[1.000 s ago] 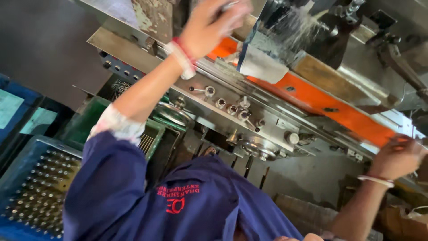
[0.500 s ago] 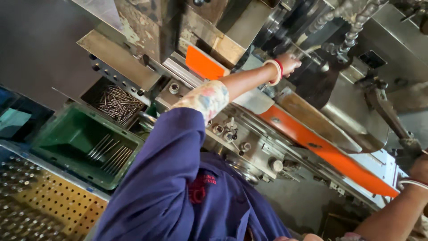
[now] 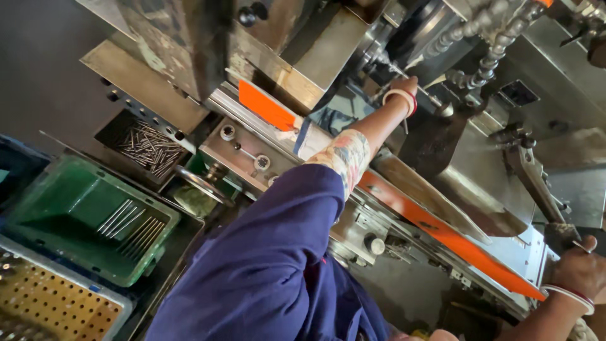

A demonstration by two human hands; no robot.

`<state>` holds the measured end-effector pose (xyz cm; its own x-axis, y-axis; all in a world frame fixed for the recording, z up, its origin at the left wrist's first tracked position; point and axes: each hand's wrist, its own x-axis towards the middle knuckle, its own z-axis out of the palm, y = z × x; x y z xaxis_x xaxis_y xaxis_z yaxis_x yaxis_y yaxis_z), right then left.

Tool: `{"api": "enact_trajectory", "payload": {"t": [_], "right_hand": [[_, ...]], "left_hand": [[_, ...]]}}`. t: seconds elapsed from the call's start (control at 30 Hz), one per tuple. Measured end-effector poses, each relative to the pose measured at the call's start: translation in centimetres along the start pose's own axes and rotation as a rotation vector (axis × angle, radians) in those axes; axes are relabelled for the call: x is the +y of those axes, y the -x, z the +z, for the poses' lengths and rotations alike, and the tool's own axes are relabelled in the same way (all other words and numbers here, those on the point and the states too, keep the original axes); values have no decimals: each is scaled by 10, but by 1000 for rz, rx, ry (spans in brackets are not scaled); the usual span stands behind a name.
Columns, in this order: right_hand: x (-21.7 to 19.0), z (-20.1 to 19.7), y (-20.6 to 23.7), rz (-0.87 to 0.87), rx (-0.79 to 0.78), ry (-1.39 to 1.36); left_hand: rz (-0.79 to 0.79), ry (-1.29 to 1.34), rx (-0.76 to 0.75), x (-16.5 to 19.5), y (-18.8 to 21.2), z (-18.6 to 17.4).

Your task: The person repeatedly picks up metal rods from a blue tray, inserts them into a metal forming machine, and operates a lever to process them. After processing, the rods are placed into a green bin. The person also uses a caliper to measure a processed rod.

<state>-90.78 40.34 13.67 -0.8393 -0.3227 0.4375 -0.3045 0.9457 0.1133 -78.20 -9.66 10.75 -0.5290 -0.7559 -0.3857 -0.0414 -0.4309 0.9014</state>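
The left hand [image 3: 404, 85] reached deep into the machine's work area, fingers apparently pinched on a thin metal rod [image 3: 424, 95] there, though the grip was too small to confirm. The right hand [image 3: 577, 271] was closed around a dark lever handle [image 3: 558, 237], steadying it. Compared with half a second earlier, the left arm stretched farther in, and the green bin [image 3: 82, 221] of rods sat lower left.

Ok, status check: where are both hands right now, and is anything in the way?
Left hand reaching into the machine at the thin rod. Right hand closed on the lever handle. Coolant hoses crowd just above the left hand.
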Motion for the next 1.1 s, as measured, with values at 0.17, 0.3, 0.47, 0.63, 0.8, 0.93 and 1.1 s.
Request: {"api": "enact_trajectory", "payload": {"t": [0.17, 0.3, 0.47, 0.63, 0.8, 0.93, 1.1], "right_hand": [[32, 32, -9, -68, 42, 103], [40, 41, -19, -42, 11, 159], [39, 42, -16, 122, -19, 213], [38, 42, -14, 17, 3, 224], [35, 40, -14, 50, 4, 294], [34, 39, -13, 101, -23, 293], [33, 39, -13, 139, 14, 384]], "left_hand": [[-41, -30, 29, -2, -25, 12], [85, 2, 98, -12, -35, 14], [-72, 387, -56, -22, -37, 14], [-135, 567, -224, -29, -35, 9], [-125, 562, -248, -38, -46, 11], [-143, 581, -276, -43, -55, 15], [-236, 598, -298, -43, -62, 14]]}}
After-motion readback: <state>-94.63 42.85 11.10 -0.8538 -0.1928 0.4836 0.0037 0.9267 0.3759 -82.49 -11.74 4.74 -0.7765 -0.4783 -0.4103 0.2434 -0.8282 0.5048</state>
